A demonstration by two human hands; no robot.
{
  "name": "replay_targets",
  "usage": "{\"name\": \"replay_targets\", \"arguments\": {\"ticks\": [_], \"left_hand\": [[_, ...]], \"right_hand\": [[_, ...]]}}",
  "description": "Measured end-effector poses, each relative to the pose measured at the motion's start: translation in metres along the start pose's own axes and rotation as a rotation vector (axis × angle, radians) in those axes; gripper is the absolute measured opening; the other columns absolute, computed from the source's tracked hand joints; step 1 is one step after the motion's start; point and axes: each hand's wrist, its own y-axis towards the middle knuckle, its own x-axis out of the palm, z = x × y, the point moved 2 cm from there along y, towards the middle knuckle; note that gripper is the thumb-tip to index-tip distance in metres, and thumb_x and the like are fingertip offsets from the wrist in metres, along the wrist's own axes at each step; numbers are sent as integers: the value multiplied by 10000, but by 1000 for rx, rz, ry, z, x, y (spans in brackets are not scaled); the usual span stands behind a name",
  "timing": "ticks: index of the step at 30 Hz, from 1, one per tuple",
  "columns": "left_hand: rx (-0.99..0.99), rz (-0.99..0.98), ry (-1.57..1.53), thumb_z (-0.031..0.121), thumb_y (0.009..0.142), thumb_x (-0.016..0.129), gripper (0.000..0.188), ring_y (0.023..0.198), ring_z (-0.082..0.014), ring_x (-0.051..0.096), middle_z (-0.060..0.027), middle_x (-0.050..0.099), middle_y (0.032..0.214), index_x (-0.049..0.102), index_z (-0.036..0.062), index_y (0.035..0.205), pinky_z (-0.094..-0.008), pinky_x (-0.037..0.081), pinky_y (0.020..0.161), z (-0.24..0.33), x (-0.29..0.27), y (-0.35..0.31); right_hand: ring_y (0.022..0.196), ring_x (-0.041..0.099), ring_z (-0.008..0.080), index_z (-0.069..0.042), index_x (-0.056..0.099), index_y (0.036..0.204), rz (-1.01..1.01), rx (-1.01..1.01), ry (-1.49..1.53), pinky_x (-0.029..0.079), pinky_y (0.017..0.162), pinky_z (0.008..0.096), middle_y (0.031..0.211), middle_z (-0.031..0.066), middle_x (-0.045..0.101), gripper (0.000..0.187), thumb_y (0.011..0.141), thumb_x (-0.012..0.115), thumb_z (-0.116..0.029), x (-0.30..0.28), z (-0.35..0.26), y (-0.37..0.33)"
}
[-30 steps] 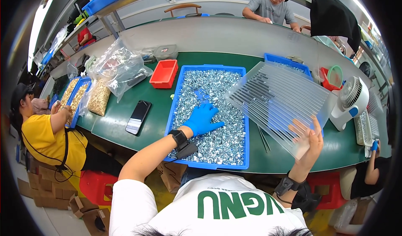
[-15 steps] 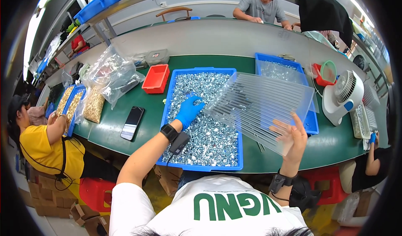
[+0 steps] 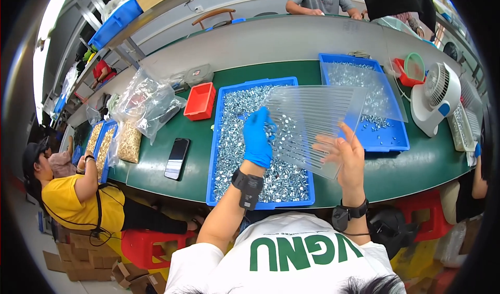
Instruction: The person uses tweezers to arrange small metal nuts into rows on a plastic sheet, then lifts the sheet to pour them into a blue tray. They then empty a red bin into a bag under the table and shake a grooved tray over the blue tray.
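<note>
A clear ribbed plastic sheet (image 3: 317,106) is tilted over a blue tray (image 3: 212,174) filled with small shiny metal pieces (image 3: 234,137). My right hand (image 3: 349,156), bare, grips the sheet at its near right edge, with fingers seen through the plastic. Blue-gloved, my left hand (image 3: 258,137) is at the sheet's left edge above the metal pieces. Its fingers are curled closed; what they hold, if anything, is hidden.
A second blue tray (image 3: 383,143) with metal pieces and another clear sheet (image 3: 364,96) stands to the right, near a white fan (image 3: 435,96). Leftward are a red bin (image 3: 199,101), a phone (image 3: 177,158) and a bag of gold-coloured pieces (image 3: 129,143). A co-worker in yellow (image 3: 78,195) sits left.
My left hand has lifted from the metal pieces and moved right to the sheet's left edge. The sheet has turned and its dark underside cluster no longer shows. The view has shifted slightly.
</note>
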Motion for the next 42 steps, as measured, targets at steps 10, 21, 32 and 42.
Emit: {"name": "replay_targets", "arguments": {"ticks": [10,21,32,42], "left_hand": [[-47,-33,-260,267,870,551,167,569,-106,525,11,519,649,552,101,885,-214,388,452,-2,13,-6],[-89,-39,-560,268,892,513,188,655,-155,550,-17,543,675,545,88,848,-256,465,551,-9,-38,12],[-70,-193,-476,340,933,408,350,888,-251,576,-120,608,770,569,45,834,-380,429,879,-1,30,-31],[75,-704,307,453,938,255,559,1243,-296,352,-183,440,1287,531,2,1120,-392,214,1060,-4,5,19]], "right_hand": [[831,639,283,13,299,1288,-3,0,-24,524,562,282,1006,249,588,468,889,445,-185,0,8,-1],[846,633,290,50,172,1326,-30,15,-8,542,565,282,1026,271,561,526,904,421,-142,-5,7,-7],[848,631,298,50,190,1316,-27,21,-12,543,567,291,1022,272,562,514,904,422,-149,-1,7,-5],[852,629,306,43,201,1316,-17,48,-19,544,579,306,1026,267,562,517,903,433,-164,0,6,-5]]}}
